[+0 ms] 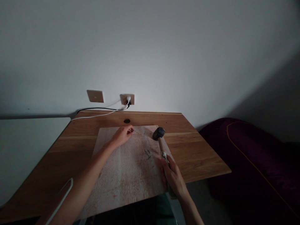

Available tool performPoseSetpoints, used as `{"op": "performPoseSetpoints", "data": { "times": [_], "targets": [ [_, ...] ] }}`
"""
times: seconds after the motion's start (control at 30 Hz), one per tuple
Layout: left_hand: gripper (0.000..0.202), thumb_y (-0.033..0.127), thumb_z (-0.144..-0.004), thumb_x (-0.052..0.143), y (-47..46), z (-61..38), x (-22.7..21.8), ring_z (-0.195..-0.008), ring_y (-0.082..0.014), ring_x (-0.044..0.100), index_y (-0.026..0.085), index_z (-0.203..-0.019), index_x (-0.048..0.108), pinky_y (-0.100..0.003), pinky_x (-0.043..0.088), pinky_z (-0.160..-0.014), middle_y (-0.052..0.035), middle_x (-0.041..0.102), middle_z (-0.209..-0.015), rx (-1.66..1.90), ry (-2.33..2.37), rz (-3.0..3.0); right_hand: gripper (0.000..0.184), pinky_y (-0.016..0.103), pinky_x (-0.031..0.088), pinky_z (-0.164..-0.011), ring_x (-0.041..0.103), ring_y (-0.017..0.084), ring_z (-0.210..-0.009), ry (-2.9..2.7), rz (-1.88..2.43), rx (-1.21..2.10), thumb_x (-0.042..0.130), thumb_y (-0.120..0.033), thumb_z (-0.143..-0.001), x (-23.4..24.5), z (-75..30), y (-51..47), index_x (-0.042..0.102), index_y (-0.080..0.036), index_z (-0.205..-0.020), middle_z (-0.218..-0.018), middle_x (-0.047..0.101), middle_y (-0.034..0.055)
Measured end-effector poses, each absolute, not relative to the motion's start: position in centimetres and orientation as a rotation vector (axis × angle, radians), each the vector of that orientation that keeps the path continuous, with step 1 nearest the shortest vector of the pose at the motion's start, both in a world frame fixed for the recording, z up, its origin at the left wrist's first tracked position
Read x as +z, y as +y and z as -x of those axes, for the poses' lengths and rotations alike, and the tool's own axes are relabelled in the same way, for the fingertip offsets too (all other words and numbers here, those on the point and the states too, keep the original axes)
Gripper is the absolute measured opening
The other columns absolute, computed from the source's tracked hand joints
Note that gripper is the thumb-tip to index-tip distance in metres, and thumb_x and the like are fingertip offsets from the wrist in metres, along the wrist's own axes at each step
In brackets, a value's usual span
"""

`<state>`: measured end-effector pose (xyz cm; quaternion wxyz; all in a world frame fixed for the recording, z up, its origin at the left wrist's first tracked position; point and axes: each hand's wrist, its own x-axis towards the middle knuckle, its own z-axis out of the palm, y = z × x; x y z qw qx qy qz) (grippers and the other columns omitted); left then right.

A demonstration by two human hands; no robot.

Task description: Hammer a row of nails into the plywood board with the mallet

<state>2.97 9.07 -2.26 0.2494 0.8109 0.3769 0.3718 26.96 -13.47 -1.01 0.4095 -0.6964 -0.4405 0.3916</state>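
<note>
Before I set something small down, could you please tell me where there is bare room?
The wooden table looks bare between the board and the table's right edge; so does the board's near half between left forearm and right hand. The board's far part is crowded with the mallet, small grey pieces and left hand.

Illumination was dim. The wall (164, 65) was brightest centrally, with a diagonal shadow at right; the purple fabric (225, 153) lay near-black. Detail on the board (124, 172) was soft.
</note>
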Motion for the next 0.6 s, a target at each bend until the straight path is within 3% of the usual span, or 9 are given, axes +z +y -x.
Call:
{"op": "performPoseSetpoints", "data": {
  "times": [0.27, 0.6],
  "targets": [
    [0.006, 0.016, -0.087, 0.068, 9.13, -2.94, -2.40, -0.079, -0.0184, 0.074, 0.021, -0.088, 0.066, -0.029, 0.057, -0.077, -0.0013, 0.077, -0.083, 1.022, 0.985, -2.220, 0.056, 0.022, 0.043, -0.042, 0.056, 0.015, -0.044, -1.155, 1.736, 0.912, 0.050, -0.075, -0.095, -1.44, -27.41, -13.47, 0.066, -0.023, -0.109, -0.053, 0.058, -0.0046],
    [0.009, 0.013, -0.085, 0.069, 9.17, -3.10, -2.31, -0.080, -0.0182, 0.074, 0.021, -0.087, 0.065, -0.028, 0.056, -0.076, -0.0004, 0.077, -0.083, 1.024, 0.995, -2.212, 0.053, 0.021, 0.041, -0.040, 0.051, 0.014, -0.040, -1.173, 1.733, 0.916, 0.048, -0.073, -0.096, -1.52, -27.36, -13.48, 0.065, -0.023, -0.106, -0.051, 0.054, -0.0068]
  ]
}}
